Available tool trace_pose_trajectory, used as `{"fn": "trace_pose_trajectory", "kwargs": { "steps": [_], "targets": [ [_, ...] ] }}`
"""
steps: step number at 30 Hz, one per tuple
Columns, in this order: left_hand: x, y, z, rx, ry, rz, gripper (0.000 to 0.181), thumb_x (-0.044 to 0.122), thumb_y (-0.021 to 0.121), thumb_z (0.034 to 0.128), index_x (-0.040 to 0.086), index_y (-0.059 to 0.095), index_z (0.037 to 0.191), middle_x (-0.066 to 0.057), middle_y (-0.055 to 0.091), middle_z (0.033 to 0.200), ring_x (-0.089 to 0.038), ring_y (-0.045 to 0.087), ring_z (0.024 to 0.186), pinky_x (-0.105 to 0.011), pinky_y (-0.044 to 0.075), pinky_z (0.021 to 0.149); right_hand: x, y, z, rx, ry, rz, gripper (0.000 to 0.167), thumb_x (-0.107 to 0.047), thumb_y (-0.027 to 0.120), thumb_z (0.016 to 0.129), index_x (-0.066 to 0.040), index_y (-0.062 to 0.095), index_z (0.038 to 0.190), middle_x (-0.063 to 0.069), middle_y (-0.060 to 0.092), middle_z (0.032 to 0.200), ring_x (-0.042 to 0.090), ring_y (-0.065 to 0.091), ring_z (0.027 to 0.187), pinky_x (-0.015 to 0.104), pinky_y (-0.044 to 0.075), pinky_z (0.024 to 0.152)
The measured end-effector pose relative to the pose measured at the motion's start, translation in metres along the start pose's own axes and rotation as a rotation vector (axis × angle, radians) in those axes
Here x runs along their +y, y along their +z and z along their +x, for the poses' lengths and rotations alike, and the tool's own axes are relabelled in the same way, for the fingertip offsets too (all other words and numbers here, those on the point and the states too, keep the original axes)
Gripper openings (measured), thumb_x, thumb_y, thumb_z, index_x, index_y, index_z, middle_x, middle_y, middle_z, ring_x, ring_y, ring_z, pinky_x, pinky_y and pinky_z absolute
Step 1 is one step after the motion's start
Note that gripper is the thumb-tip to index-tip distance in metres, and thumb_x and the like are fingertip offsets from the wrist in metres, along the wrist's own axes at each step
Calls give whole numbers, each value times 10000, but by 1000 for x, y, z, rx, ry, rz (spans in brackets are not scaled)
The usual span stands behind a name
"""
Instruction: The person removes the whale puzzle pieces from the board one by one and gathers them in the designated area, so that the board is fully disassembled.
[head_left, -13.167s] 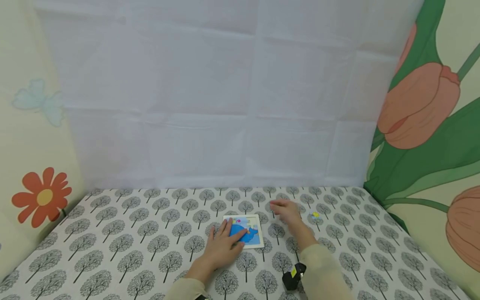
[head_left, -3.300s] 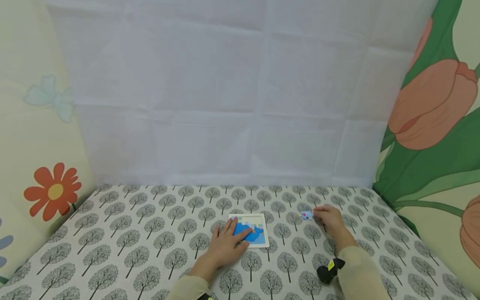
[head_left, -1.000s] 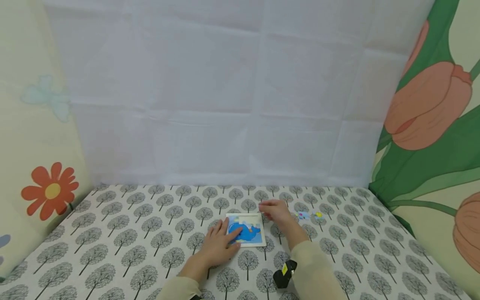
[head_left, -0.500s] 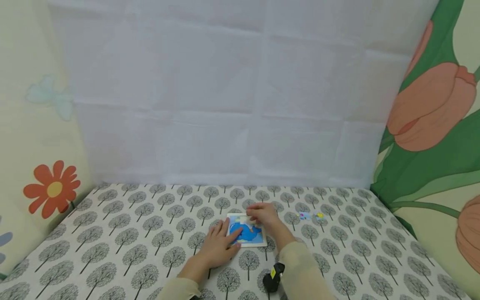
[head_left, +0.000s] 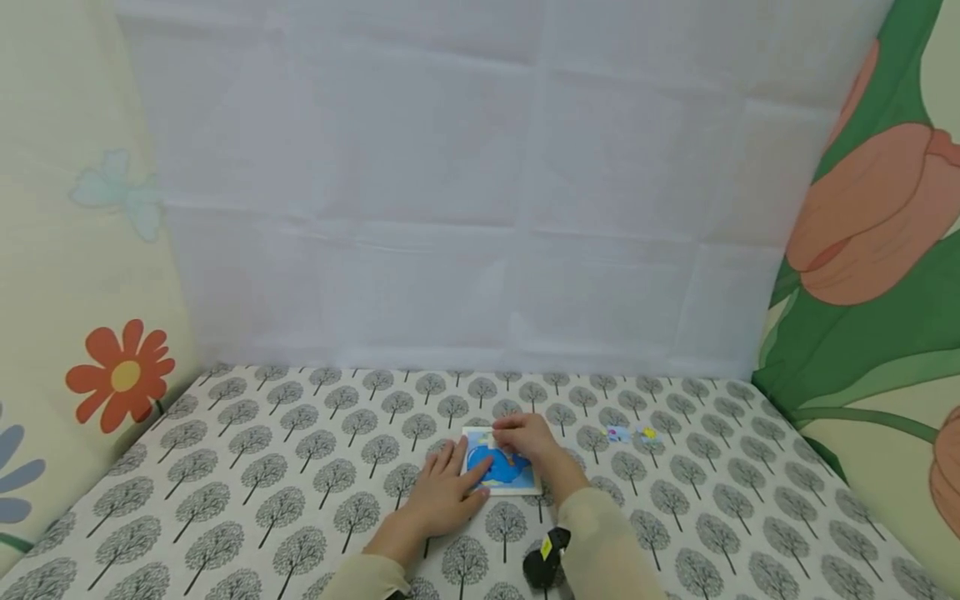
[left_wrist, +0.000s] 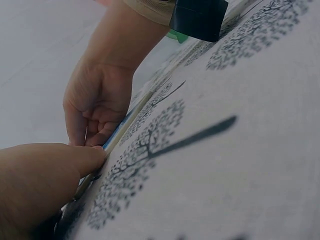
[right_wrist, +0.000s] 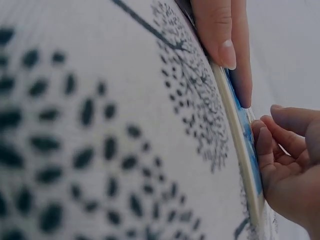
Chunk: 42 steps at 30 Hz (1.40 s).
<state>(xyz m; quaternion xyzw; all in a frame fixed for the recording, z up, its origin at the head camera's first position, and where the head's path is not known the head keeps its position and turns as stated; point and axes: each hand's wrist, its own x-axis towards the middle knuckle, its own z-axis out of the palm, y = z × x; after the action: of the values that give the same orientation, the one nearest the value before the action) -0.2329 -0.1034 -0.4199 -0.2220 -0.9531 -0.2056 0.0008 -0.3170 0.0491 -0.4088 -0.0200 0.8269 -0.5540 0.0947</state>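
See a small blue whale puzzle (head_left: 512, 472) inside a white frame (head_left: 517, 492), flat on the tree-print counter (head_left: 300, 508), partly under both hands; find left hand (head_left: 441, 493) laid over its left side, fingers straight and released, touching without gripping; find right hand (head_left: 527, 439) at the upper right part, fingers curled, tips down at the surface; cannot tell whether pinching a piece there, hidden by the hand in the head view and seen too edge-on in the wrist views.

Note two loose pieces to the right, just beside each other, well apart from the frame: pink-spotted piece (head_left: 618, 433), yellow-patched piece (head_left: 648, 434); judge puzzle and pieces light and stiff, likely card or thin wood; expect sliding on the cloth if nudged, so best steadied by the frame's rim; expect awkward lifting of pieces lying so flat; best pinched by opposite edges, sparing the tabs, as likely to fray or chip; better lowered straight from above than shoved sideways; tag black camera (head_left: 543, 565) at the right wrist.
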Motion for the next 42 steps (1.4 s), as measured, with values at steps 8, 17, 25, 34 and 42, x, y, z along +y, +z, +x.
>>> {"fn": "trace_pose_trajectory", "kwargs": {
  "steps": [8,17,25,34,42],
  "targets": [
    [0,2,1,-5,3,5,458,343,382,912,136,380,1321,-242,119,1383,-406,64,1246,-532,85,976,1,-1,-4,-21,-32,-95,199,-121,612,792,-38,654,968,76,609,957,167,569,798,294,472,690],
    [0,-1,1,9,-4,10,454,336,394,909,130,392,1314,-242,129,1382,-407,70,1246,-531,88,975,-4,1,-3,-17,-36,-181,150,-163,619,789,-111,681,915,65,583,1028,259,485,1005,420,380,846],
    [1,-1,0,2,0,10,456,343,389,909,131,395,1312,-245,136,1379,-414,80,1241,-540,90,971,-5,-1,-4,-28,-7,-205,144,-175,620,782,-132,681,905,52,587,1012,226,500,957,401,390,822],
    [2,-1,1,5,-9,-5,458,338,396,908,136,386,1318,-238,126,1383,-404,68,1247,-539,76,974,-6,-2,-1,-54,-5,-191,182,-191,610,793,-114,676,945,47,598,892,132,494,711,278,425,640],
    [1,-1,1,-18,-21,-1,464,351,386,910,145,373,1326,-233,123,1386,-396,64,1250,-536,80,975,-3,0,-1,-61,-49,-181,201,-185,590,820,-71,671,964,44,550,665,100,407,477,217,372,443]
  ]
}}
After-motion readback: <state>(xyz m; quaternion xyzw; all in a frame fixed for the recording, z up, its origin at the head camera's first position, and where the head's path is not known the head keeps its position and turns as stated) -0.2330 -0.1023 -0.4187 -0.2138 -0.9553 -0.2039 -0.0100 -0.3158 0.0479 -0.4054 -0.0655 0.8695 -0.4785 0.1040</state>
